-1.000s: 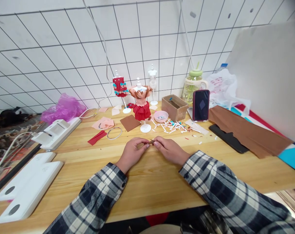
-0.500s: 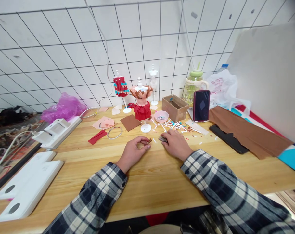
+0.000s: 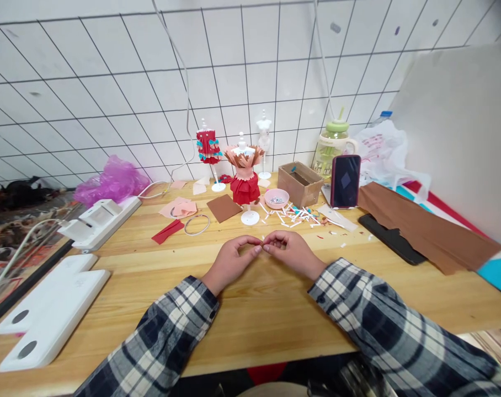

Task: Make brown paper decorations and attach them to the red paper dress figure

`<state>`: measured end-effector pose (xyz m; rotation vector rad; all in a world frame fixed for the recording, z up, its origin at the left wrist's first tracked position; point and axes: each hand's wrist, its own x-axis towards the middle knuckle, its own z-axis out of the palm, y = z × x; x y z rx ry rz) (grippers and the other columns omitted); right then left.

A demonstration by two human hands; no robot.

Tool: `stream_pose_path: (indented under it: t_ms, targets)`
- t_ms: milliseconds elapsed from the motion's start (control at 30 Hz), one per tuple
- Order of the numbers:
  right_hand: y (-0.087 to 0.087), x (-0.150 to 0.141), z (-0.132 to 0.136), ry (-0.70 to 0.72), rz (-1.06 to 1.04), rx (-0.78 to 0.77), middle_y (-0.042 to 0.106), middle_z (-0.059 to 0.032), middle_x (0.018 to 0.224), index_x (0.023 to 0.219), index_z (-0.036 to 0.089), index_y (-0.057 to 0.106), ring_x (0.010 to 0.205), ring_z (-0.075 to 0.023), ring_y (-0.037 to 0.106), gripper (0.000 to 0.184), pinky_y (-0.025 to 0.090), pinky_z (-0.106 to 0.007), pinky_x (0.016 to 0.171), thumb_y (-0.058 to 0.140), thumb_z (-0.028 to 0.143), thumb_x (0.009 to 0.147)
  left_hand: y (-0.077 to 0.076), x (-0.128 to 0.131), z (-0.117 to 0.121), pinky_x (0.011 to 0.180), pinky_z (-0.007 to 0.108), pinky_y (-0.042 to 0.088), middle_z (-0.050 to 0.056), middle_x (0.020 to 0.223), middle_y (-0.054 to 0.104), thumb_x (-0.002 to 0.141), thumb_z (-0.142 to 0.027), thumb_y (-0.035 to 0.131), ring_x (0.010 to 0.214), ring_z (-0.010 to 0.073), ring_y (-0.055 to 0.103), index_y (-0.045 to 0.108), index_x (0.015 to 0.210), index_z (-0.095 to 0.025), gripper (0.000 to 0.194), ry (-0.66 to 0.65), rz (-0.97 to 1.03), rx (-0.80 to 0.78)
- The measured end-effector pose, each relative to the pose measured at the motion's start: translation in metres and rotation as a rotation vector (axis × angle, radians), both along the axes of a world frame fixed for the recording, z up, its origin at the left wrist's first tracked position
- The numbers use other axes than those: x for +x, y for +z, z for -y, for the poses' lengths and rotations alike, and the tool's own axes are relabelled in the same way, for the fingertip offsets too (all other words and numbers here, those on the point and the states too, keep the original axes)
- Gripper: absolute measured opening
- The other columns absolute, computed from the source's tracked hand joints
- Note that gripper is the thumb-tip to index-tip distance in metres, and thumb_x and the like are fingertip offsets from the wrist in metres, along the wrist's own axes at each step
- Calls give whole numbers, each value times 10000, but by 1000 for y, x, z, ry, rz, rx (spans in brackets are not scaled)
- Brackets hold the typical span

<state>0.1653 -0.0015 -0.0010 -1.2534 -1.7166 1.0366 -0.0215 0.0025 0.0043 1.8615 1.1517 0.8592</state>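
My left hand (image 3: 229,260) and my right hand (image 3: 292,252) rest on the wooden table (image 3: 250,309), fingertips meeting in a pinch around a tiny brown piece (image 3: 262,246) too small to name. Just beyond them stands a small mannequin in a red paper skirt with a pink collar (image 3: 244,176). A second mannequin in red with blue bows (image 3: 208,148) and a bare white one (image 3: 264,128) stand behind it near the wall.
White paper scraps (image 3: 296,216) lie by a pink dish (image 3: 276,197) and a cardboard box (image 3: 298,183). A phone (image 3: 345,181) leans upright; brown paper (image 3: 424,226) and a black slab (image 3: 392,239) lie at the right. White devices (image 3: 52,309) sit at the left.
My right hand went out to the scraps near the dish half a second ago and has come back; both hands' fingertips meet again at the table's middle. The view has shifted slightly.
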Motion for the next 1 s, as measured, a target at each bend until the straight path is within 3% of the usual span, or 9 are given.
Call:
stream_pose_path:
  t_ms: [200,433,633,767,1000]
  targets:
    - [-3,-1,0,-6,-18,-37,674,-22,764,823,176,675,665,-139,560,155,434,-267,634,615,300,750,4,2,-1,755,289,489,48,806,696,737,-361,679,771,180,631,660,784,-157,210,54,93,-97]
    - [-7,-1,-1,20,-84,-142,641,-12,716,780,164,644,634,-130,540,172,423,-259,601,622,329,735,4,4,-3,682,256,463,7,731,650,694,-409,711,676,133,580,607,793,-158,289,141,326,-211]
    - [-4,-4,2,-6,-186,-104,630,-25,831,985,166,628,700,-132,544,308,438,-263,645,616,360,745,3,4,-1,638,236,435,-12,692,613,693,-390,724,641,118,549,607,786,-158,276,74,311,-262]
    - [-2,-7,2,-7,-135,-143,628,-18,743,802,161,635,643,-127,519,219,415,-262,612,622,369,737,4,7,0,652,235,434,-11,704,611,687,-379,733,656,118,546,614,783,-158,269,86,319,-259]
    - [-5,-12,2,-41,-219,-189,586,11,672,785,163,619,571,-104,457,239,371,-239,551,615,397,735,0,8,0,715,241,441,-9,754,611,724,-360,717,709,118,559,599,868,-170,266,145,504,-291]
